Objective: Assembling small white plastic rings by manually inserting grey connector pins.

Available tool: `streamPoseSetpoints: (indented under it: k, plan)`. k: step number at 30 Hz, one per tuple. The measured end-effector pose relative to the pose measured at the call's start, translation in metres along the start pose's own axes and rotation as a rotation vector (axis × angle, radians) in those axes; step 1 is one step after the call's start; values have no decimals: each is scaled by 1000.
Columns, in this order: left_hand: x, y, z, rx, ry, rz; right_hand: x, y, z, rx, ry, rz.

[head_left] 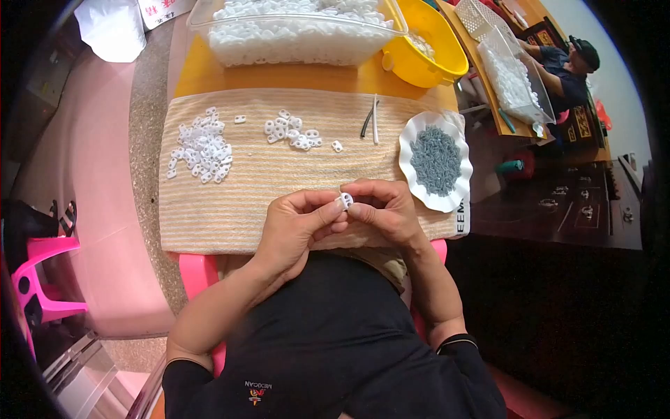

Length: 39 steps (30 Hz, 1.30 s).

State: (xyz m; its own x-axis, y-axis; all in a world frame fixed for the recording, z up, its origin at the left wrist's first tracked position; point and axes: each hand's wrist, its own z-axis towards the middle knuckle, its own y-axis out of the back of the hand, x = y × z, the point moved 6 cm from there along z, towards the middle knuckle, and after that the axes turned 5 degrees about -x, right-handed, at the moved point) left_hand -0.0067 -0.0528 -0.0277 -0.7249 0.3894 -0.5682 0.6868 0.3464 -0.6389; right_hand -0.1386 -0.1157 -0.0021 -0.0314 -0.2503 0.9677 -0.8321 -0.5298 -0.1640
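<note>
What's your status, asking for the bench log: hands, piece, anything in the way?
Left hand and right hand pinching one small white piece. Piece held over striped towel. Nothing seen blocking; plate sits off to the right.

Bright, even light on striped cloth (237, 216), white pieces (202, 155) with little shading, white bag (112, 33) almost washed out, lower right very dark, edges bending toward black rim

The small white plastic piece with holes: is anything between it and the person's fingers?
Nothing visible: the bare left hand and right hand touch the white plastic piece directly. Loose white pieces lie apart, farther forward on the beige striped cloth.
</note>
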Motion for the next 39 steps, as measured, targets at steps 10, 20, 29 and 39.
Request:
streamPoseSetpoints:
  k: [10, 20, 29, 39]
  plan:
    - [0, -4, 3, 90, 67, -76, -1, 0, -1, 8, -34, 98]
    - [-1, -10, 1, 202, 41, -93, 6, -4, -1, 83, 76, 122]
    - [0, -13, -2, 229, 5, -106, 9, -7, -4, 116, 169, 120]
    - [4, -12, -2, 257, -5, -107, 12, -10, -7, 85, 215, 72]
